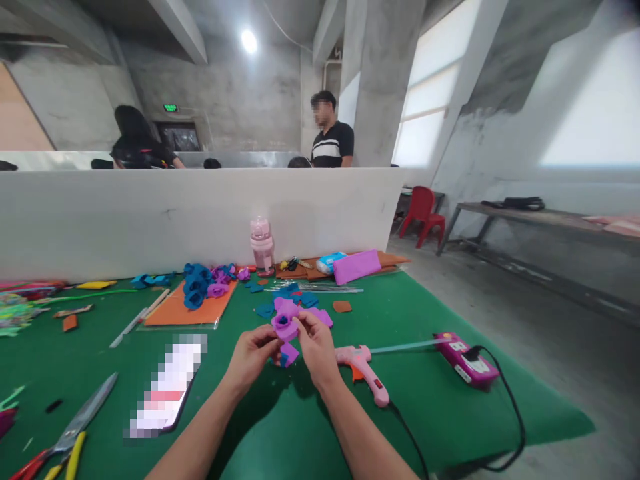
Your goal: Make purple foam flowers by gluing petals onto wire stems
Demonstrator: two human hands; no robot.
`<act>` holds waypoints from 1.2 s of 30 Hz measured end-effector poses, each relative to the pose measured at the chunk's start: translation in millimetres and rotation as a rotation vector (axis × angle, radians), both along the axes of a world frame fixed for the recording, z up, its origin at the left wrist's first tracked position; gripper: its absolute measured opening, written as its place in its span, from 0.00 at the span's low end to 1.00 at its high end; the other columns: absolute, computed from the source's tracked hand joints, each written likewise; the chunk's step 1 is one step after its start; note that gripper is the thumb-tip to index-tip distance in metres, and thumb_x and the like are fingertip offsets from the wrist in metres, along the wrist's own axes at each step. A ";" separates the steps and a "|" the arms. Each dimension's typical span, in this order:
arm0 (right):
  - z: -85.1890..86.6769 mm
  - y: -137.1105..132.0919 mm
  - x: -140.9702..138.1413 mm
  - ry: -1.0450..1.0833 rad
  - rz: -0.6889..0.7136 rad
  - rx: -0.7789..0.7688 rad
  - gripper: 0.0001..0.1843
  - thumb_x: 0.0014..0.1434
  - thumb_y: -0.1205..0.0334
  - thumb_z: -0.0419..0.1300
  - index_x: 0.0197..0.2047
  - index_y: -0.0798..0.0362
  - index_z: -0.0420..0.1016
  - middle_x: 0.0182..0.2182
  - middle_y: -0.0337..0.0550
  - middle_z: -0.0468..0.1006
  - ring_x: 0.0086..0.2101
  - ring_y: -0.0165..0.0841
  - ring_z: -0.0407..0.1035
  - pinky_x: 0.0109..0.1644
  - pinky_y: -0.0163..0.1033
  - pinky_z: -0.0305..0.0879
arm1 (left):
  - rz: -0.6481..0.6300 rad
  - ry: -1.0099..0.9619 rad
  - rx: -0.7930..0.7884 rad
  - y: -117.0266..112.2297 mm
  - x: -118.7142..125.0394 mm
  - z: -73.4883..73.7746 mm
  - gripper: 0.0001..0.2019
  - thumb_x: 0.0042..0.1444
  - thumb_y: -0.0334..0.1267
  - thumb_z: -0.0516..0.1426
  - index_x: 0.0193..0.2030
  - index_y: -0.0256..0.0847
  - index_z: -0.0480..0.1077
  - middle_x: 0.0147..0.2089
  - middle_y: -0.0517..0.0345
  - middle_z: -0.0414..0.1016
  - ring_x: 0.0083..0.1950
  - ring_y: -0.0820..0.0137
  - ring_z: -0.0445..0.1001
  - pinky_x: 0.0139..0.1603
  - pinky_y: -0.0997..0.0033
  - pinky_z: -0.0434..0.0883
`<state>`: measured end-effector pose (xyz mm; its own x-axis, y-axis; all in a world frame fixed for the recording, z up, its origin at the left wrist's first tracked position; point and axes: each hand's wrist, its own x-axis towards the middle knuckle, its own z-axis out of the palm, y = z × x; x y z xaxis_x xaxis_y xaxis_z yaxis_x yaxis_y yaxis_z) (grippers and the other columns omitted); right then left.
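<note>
Between my two hands is a purple paper flower (286,324) with a dark blue centre, held above the green table. My left hand (254,355) pinches its lower left edge, fingers closed. On the other side, the thumb and fingers of my right hand (316,343) press a petal. Below the flower lies a purple and blue piece (289,355), partly hidden by my hands. A pink glue gun (364,373) with an orange trigger lies just right of my right wrist. Blue scraps (293,293) and more purple pieces (321,316) are scattered behind the flower.
Blue and purple flowers (196,287) rest on an orange sheet (175,308). A phone (170,387) and large scissors (75,427) lie at left. A magenta power box (467,360) with a black cable sits right. A pink bottle (262,247) stands by the white partition (200,213); two people are beyond.
</note>
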<state>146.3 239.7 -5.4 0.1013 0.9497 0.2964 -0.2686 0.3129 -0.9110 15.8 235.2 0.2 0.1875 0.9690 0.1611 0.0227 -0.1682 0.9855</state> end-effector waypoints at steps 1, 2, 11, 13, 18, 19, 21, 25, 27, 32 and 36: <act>-0.3 -0.3 0.1 0.012 0.007 -0.006 0.07 0.52 0.57 0.57 0.31 0.52 0.71 0.28 0.39 0.74 0.31 0.31 0.67 0.37 0.36 0.64 | -0.006 0.004 0.010 0.6 -0.3 -1.3 0.08 0.45 0.39 0.62 0.24 0.36 0.74 0.21 0.61 0.67 0.19 0.75 0.66 0.23 0.74 0.67; -0.5 -0.6 0.3 0.022 0.015 -0.010 0.08 0.52 0.57 0.58 0.31 0.52 0.71 0.28 0.39 0.74 0.31 0.31 0.67 0.37 0.36 0.64 | -0.009 0.006 0.019 1.3 -0.6 -2.7 0.08 0.45 0.39 0.62 0.24 0.36 0.74 0.21 0.61 0.66 0.19 0.75 0.66 0.23 0.74 0.67; 0.7 -2.1 1.7 0.019 -0.005 -0.017 0.10 0.51 0.54 0.59 0.30 0.52 0.71 0.27 0.39 0.73 0.29 0.31 0.66 0.34 0.35 0.63 | -0.001 0.013 0.077 2.6 -1.5 -6.5 0.05 0.46 0.36 0.60 0.24 0.36 0.73 0.22 0.61 0.66 0.19 0.75 0.66 0.23 0.74 0.66; 0.9 -2.1 2.3 0.018 -0.026 -0.014 0.10 0.51 0.54 0.60 0.30 0.52 0.72 0.26 0.39 0.73 0.28 0.31 0.66 0.34 0.35 0.63 | 0.005 0.008 0.090 2.9 -1.7 -7.0 0.04 0.45 0.35 0.60 0.25 0.36 0.74 0.22 0.61 0.67 0.19 0.75 0.66 0.23 0.74 0.66; 0.4 -2.4 4.1 -0.010 -0.018 -0.008 0.10 0.52 0.54 0.59 0.30 0.52 0.72 0.26 0.38 0.72 0.27 0.30 0.64 0.33 0.35 0.62 | 0.006 0.001 0.098 3.0 -1.3 -6.6 0.03 0.44 0.33 0.60 0.24 0.37 0.73 0.22 0.61 0.68 0.19 0.75 0.67 0.23 0.74 0.66; 0.0 -2.5 4.3 -0.017 -0.018 -0.005 0.10 0.53 0.55 0.59 0.30 0.53 0.72 0.26 0.38 0.72 0.27 0.30 0.64 0.33 0.34 0.62 | 0.011 0.000 0.097 2.7 -1.0 -6.0 0.03 0.44 0.33 0.60 0.23 0.37 0.73 0.22 0.61 0.68 0.19 0.75 0.67 0.23 0.74 0.66; -0.8 -2.5 4.6 -0.020 -0.023 -0.002 0.10 0.54 0.55 0.58 0.31 0.53 0.72 0.26 0.38 0.72 0.28 0.30 0.64 0.33 0.34 0.62 | 0.022 -0.004 0.090 1.8 -0.5 -4.4 0.04 0.44 0.34 0.60 0.22 0.37 0.73 0.21 0.61 0.68 0.19 0.75 0.67 0.23 0.75 0.66; -2.2 -2.5 4.9 -0.010 -0.016 0.002 0.10 0.55 0.54 0.58 0.33 0.53 0.72 0.27 0.39 0.73 0.29 0.30 0.65 0.34 0.34 0.62 | 0.038 -0.011 0.062 0.6 -0.2 -2.0 0.04 0.44 0.36 0.61 0.24 0.37 0.74 0.21 0.61 0.68 0.19 0.75 0.66 0.23 0.74 0.66; -2.2 -2.7 4.8 -0.014 -0.006 0.007 0.11 0.55 0.54 0.57 0.33 0.53 0.72 0.27 0.39 0.73 0.29 0.30 0.65 0.34 0.34 0.62 | 0.042 -0.013 0.047 0.3 -0.2 -1.6 0.04 0.45 0.36 0.61 0.26 0.37 0.74 0.21 0.61 0.69 0.20 0.74 0.66 0.24 0.74 0.66; -0.6 -3.3 4.5 -0.025 -0.031 0.005 0.12 0.54 0.52 0.58 0.31 0.53 0.72 0.26 0.39 0.73 0.27 0.30 0.65 0.32 0.34 0.63 | 0.058 -0.037 0.027 -0.1 0.5 -1.7 0.04 0.43 0.36 0.61 0.25 0.37 0.74 0.20 0.61 0.68 0.20 0.74 0.67 0.24 0.74 0.67; 0.9 -2.7 4.6 -0.012 -0.070 -0.015 0.12 0.53 0.52 0.59 0.29 0.52 0.70 0.23 0.38 0.71 0.25 0.30 0.64 0.30 0.34 0.63 | 0.041 -0.066 0.010 -0.5 0.7 -2.1 0.04 0.43 0.35 0.61 0.25 0.37 0.74 0.19 0.62 0.68 0.20 0.74 0.67 0.24 0.73 0.67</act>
